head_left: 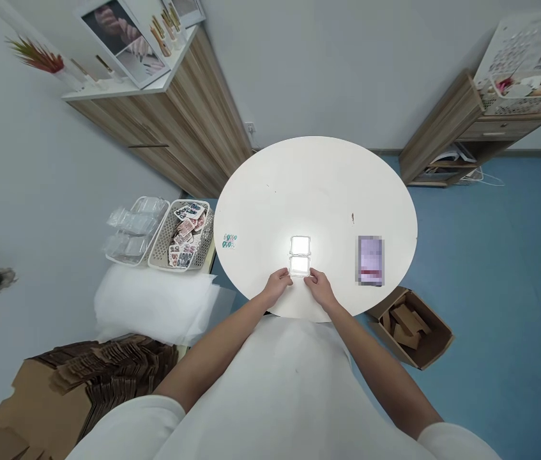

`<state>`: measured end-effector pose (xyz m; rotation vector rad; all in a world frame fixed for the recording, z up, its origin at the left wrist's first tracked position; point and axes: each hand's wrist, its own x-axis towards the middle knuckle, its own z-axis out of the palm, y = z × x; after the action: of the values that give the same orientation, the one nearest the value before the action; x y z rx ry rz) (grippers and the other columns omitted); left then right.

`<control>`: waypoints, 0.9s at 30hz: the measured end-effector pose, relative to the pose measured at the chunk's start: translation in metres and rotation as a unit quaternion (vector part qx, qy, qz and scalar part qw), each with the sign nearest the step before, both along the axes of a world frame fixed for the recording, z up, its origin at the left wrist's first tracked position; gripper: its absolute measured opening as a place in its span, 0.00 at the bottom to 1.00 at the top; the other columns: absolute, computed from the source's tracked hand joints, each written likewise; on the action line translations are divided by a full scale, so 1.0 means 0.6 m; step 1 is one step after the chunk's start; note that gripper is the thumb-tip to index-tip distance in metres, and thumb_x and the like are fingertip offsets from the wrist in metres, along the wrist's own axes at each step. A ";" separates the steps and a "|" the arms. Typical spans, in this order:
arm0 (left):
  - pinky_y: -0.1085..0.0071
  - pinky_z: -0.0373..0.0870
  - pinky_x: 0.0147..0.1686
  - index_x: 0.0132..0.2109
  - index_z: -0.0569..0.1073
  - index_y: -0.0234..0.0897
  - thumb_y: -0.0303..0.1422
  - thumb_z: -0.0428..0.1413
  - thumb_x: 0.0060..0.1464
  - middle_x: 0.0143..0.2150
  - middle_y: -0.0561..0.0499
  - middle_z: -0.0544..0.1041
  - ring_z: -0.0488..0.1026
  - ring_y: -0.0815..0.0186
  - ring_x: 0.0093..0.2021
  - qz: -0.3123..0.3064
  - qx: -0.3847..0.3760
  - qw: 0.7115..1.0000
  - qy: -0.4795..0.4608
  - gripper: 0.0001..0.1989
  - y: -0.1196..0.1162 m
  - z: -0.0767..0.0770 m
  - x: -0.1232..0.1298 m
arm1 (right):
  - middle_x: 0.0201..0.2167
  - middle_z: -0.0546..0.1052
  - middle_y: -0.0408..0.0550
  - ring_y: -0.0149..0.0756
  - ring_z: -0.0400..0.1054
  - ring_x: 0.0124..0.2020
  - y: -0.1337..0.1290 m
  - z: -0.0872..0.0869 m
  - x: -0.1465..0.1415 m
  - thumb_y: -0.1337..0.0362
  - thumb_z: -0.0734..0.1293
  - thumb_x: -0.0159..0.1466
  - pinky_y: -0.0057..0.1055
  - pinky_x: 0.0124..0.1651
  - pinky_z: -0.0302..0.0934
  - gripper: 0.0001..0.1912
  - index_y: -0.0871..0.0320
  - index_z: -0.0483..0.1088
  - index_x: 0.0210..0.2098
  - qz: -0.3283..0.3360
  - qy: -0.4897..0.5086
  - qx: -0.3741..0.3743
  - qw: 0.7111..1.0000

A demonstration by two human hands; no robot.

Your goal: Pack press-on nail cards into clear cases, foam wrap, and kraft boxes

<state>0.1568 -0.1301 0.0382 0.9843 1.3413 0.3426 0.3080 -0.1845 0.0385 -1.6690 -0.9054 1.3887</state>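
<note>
A small clear plastic case [299, 266] lies opened out flat near the front of the white round table [313, 179], its two halves one behind the other. Bright glare on both halves hides whatever may be inside. My left hand [278, 285] is closed with its fingertips on the near left corner of the case. At the near right corner, my right hand [320, 289] grips the edge between thumb and fingers. Off to the left on the tabletop is a small sheet of teal and pale nail pieces [229, 241].
A blurred purple phone-shaped item [371, 260] lies at the table's right. Baskets of clear bags [138, 220] and printed nail sheets [186, 233] stand left, above white foam sheets [155, 300] and folded cardboard [50, 396]. An open carton [435, 342] sits on the floor at right.
</note>
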 end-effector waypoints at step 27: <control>0.63 0.63 0.46 0.58 0.54 0.36 0.31 0.56 0.46 0.52 0.41 0.61 0.64 0.55 0.50 -0.231 0.289 0.880 0.300 0.32 0.284 -0.018 -0.330 | 0.48 0.63 0.50 0.38 0.62 0.46 0.247 -0.022 -0.252 0.65 0.62 0.55 0.36 0.46 0.59 0.25 0.54 0.58 0.52 0.183 -0.272 -0.002 0.945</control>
<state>-0.0415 0.0402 0.0272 1.9929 1.5177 0.0564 0.1571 -0.0360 0.0255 -2.0024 -1.5924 1.1620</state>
